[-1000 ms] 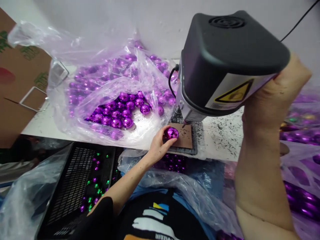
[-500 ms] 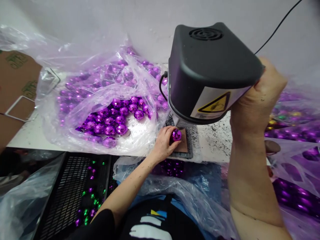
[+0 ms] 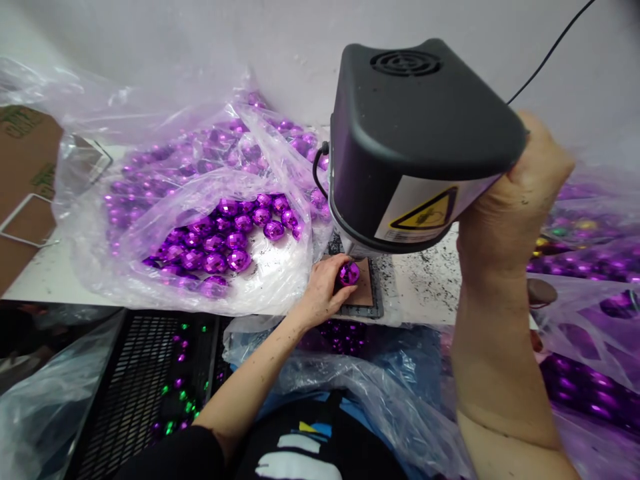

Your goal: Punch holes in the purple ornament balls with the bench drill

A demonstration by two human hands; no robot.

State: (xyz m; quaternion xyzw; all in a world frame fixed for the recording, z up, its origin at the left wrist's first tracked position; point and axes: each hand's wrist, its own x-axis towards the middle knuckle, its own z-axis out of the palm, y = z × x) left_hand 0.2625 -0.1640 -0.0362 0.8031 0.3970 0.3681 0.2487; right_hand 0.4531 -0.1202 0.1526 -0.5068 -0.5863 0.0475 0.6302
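My left hand has its fingers and thumb around a shiny purple faceted ball. The ball sits over a brown square pad on a dark base plate, beneath a black machine head. A vent grille and a yellow warning label mark the housing. Raised at the housing's right side is my right hand; its fingers are hidden behind the machine, so whatever it may grip does not show.
Many purple balls lie in an open clear plastic bag on the white table, scattered with dark flakes. A black crate stands below left. A cardboard box is far left. More bagged balls lie at right.
The whole view has shifted slightly left. My left hand still holds the ball on the pad, and my right hand stays at the machine's side.
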